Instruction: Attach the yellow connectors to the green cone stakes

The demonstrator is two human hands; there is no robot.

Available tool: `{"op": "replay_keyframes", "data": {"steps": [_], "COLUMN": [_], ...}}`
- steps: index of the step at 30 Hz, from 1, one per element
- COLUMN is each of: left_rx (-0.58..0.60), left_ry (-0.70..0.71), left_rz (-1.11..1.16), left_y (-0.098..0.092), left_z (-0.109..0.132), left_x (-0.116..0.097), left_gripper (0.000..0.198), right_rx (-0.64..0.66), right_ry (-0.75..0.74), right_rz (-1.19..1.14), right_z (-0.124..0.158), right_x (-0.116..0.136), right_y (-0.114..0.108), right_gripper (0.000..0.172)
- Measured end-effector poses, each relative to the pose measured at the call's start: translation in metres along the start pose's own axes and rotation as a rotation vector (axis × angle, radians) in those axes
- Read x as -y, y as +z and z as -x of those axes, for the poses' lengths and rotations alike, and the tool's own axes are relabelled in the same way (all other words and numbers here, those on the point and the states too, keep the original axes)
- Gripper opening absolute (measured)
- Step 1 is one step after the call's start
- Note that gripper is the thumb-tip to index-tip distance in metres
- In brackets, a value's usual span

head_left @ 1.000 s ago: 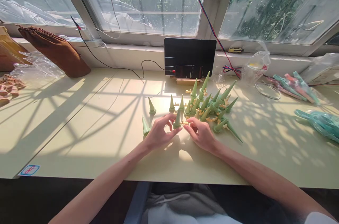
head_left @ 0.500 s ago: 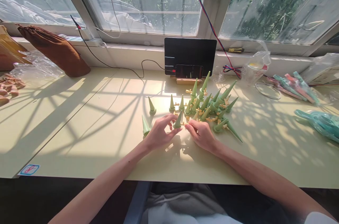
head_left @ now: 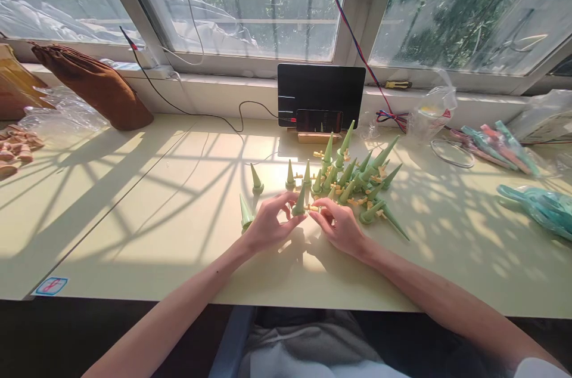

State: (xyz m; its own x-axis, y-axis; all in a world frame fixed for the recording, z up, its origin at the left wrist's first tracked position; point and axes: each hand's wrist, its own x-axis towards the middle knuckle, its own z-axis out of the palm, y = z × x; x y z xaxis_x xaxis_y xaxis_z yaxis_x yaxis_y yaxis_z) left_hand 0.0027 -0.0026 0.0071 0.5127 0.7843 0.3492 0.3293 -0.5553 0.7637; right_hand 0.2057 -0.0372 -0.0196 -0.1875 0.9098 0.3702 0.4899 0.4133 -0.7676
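My left hand point(head_left: 271, 223) grips a green cone point(head_left: 300, 202) by its base, holding it upright with the tip pointing up. A small yellow peg point(head_left: 312, 208) sticks out from the right side of that base. At the peg is my right hand point(head_left: 337, 224), thumb and fingertips closed around its outer end. Just behind and to the right of my hands lies a pile of green cones point(head_left: 373, 169) with similar yellow pegs. Two separate cones stand to the left, a near cone point(head_left: 245, 212) partly behind my left wrist and a farther cone point(head_left: 256, 180).
A black tablet point(head_left: 320, 92) and a phone point(head_left: 319, 121) on a wooden stand point(head_left: 318, 138) face me by the window. A brown drawstring bag point(head_left: 96, 86) leans at the left. Rightward lie a plastic cup point(head_left: 431, 112) and a teal bundle in plastic point(head_left: 538, 208).
My right fingertips have shifted slightly and loosened around the peg, so more of it shows. The cone in my left hand has turned a little and stands straighter.
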Motion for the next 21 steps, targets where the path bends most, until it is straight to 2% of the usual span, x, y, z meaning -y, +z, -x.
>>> {"op": "replay_keyframes", "data": {"steps": [4, 9, 13, 21], "left_rx": [0.012, 0.021, 0.026, 0.017], "left_ry": [-0.002, -0.007, 0.005, -0.014], "left_rz": [-0.014, -0.027, 0.006, 0.016], "left_y": [0.0002, 0.0007, 0.0003, 0.0008], "left_z": [0.0007, 0.0018, 0.0007, -0.0011], "left_x": [0.0019, 0.0031, 0.0011, 0.0008], "left_gripper": [0.02, 0.02, 0.02, 0.018], "right_rx": [0.014, 0.028, 0.017, 0.014], "right_ry": [-0.01, -0.013, 0.04, 0.019], "right_rz": [0.02, 0.041, -0.004, -0.023], "right_z": [-0.0005, -0.0015, -0.0012, 0.0002], "right_x": [-0.0012, 0.0001, 0.0023, -0.0004], "right_y": [-0.0004, -0.0019, -0.0023, 0.0009], "right_gripper": [0.021, 0.038, 0.022, 0.016]}}
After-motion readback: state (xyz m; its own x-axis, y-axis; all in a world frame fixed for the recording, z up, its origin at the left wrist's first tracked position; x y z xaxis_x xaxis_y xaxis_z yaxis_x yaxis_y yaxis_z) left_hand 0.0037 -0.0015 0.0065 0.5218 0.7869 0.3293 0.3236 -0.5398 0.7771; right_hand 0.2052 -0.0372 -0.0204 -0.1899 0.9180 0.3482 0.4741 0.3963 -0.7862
